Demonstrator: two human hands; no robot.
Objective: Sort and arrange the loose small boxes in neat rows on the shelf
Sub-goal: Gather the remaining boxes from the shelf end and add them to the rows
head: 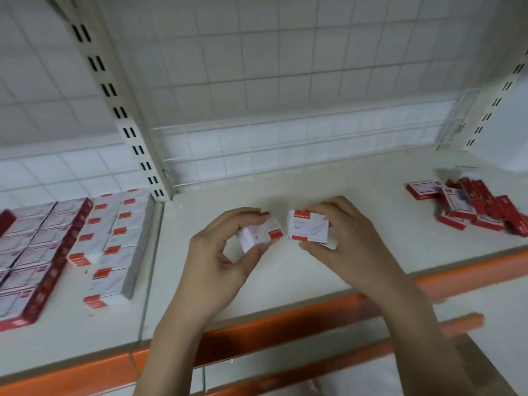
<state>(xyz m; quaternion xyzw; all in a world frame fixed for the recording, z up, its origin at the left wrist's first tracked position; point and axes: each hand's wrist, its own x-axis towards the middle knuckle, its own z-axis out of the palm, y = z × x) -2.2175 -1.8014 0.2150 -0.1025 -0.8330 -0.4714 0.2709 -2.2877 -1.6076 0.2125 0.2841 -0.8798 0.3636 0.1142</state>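
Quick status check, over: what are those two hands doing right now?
Left hand grips one small box; right hand grips another. Loose pile waits far right. Nothing in the way.

Paper boxes on a smooth painted shelf

The small boxes [307, 226] look like thin card, white and red, with a slight shine. The shelf [328, 184] looks like smooth, matt, cream painted metal. Its front edge [280, 318] is orange and a bit glossy. The back wall [257, 81] is white wire grid.
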